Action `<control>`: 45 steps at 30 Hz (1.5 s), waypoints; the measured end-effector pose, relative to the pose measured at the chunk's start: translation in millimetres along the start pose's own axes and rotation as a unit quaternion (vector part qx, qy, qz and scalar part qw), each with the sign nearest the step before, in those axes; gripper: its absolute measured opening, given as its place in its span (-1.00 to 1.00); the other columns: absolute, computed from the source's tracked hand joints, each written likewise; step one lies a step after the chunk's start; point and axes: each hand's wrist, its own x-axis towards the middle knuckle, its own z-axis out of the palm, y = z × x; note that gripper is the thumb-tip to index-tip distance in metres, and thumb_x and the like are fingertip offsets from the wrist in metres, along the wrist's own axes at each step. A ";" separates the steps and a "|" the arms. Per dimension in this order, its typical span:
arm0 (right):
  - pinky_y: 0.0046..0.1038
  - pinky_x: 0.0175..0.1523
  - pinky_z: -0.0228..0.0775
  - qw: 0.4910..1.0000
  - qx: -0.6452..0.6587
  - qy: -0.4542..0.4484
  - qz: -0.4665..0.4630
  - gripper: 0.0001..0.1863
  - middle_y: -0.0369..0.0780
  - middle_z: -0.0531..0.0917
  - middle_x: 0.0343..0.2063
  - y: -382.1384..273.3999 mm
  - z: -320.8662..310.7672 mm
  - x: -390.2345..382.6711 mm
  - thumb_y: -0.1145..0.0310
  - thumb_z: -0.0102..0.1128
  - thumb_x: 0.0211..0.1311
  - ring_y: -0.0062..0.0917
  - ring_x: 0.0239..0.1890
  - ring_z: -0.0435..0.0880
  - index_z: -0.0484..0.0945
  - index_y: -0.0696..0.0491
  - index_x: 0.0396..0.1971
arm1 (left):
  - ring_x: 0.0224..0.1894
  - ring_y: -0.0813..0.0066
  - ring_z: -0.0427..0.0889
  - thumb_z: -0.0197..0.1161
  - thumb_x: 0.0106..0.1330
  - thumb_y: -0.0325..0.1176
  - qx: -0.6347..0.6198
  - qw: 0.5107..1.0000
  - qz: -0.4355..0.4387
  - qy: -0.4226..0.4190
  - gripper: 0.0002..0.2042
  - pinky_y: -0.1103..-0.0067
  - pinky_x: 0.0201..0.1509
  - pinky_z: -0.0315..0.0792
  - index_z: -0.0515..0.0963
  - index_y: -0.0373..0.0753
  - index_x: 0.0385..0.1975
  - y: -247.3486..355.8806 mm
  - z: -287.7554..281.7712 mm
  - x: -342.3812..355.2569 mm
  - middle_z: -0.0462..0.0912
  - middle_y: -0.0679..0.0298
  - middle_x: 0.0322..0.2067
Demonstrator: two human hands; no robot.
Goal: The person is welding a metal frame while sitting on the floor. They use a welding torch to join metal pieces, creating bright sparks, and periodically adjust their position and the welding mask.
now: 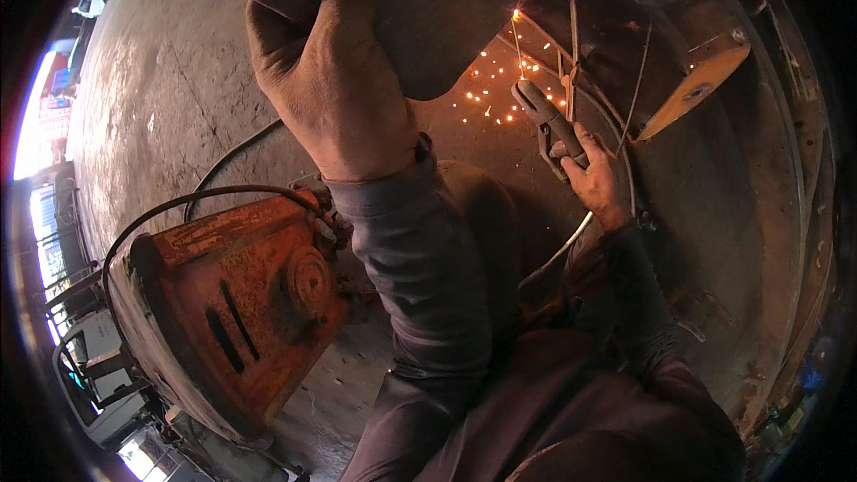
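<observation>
My left hand (pixel 337 94) is raised close to the camera, its fingers closed on the edge of a dark welding hand shield (pixel 437 31). The shield covers the upper middle of the view. Lower and to the right, my right hand (pixel 596 180) grips an electrode holder (pixel 558 125) with a thin welding rod (pixel 520 49) clamped in its jaws. At the rod's far tip an orange glow touches a metal frame of thin bars (pixel 572 40). Bright sparks (pixel 513 112) scatter below and left of that spot. The shield hides part of the frame's surroundings.
A rusty orange-red metal machine (pixel 259 303) stands on the concrete floor (pixel 170 80) at left, with a black cable (pixel 192 194) arching over it. A pale cable (pixel 571 241) trails near my right wrist. An orange metal piece (pixel 701 89) lies at far right.
</observation>
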 end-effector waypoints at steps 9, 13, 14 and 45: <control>-0.30 0.13 0.48 0.998 -0.003 -0.017 0.062 -0.34 -0.01 0.61 0.00 -10.7 -3.2 2.8 0.39 0.35 0.18 -0.20 0.01 0.67 0.42 0.07 0.33 | -0.09 0.38 0.70 0.37 0.23 -0.49 0.024 1.000 -0.007 -0.006 -0.63 0.48 0.06 0.56 0.58 -0.32 0.06 -13.2 -10.9 6.8 0.71 0.18 -0.08; -0.31 0.12 0.49 0.999 0.018 -0.001 0.039 -0.36 0.01 0.64 -0.02 -4.3 -2.4 4.8 0.37 0.35 0.17 -0.18 0.01 0.68 0.46 0.04 0.30 | -0.09 0.38 0.71 0.37 0.23 -0.49 0.025 0.990 -0.086 -0.111 -0.63 0.48 0.06 0.56 0.58 -0.32 0.06 -12.5 -7.3 1.9 0.71 0.17 -0.08; -0.30 0.11 0.49 0.999 0.034 0.003 0.026 -0.37 0.02 0.65 -0.02 -4.2 -1.9 5.5 0.36 0.35 0.16 -0.17 0.01 0.68 0.47 0.04 0.29 | -0.10 0.38 0.71 0.37 0.23 -0.49 0.032 0.983 -0.110 -0.143 -0.63 0.48 0.06 0.56 0.58 -0.32 0.06 -11.0 -7.1 1.1 0.72 0.17 -0.08; -0.25 0.11 0.50 0.999 -0.020 0.047 -0.018 -0.59 0.01 0.65 -0.08 -19.0 -7.7 4.6 0.51 0.23 0.14 -0.10 0.00 0.68 0.59 0.22 0.04 | -0.19 0.55 0.65 0.33 0.25 -0.59 0.161 0.939 -0.147 -0.264 -0.69 0.56 -0.07 0.55 0.55 -0.38 -0.01 -1.0 7.0 -3.4 0.70 0.24 -0.20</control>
